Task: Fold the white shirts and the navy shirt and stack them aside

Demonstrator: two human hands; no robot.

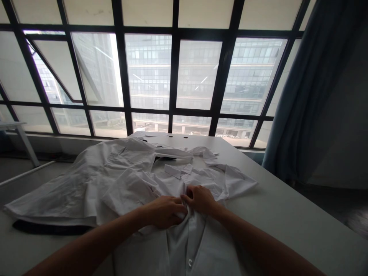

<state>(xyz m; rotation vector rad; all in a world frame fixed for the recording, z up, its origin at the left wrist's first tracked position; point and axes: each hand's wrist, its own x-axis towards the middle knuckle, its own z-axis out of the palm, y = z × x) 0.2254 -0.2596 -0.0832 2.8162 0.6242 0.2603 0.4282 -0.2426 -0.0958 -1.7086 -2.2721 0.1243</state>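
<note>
A white button-up shirt (218, 245) lies spread on the table with its collar (178, 170) pointing away from me. Both hands meet at its front placket. My left hand (166, 211) has its fingers curled into the fabric on the left side of the opening. My right hand (200, 198) pinches the placket's right edge, thumb and fingertips close to my left fingers. Whether a button sits between the fingertips is hidden. Below the hands the front hangs partly apart, and a small button (190, 263) shows near the bottom.
Another white garment (115, 161) lies rumpled at the left, with a dark flat strip (51, 227) under its near edge. The white table (276, 214) reaches toward large framed windows (149, 73). A blue curtain (299, 115) hangs at the right; a second table (25, 145) stands far left.
</note>
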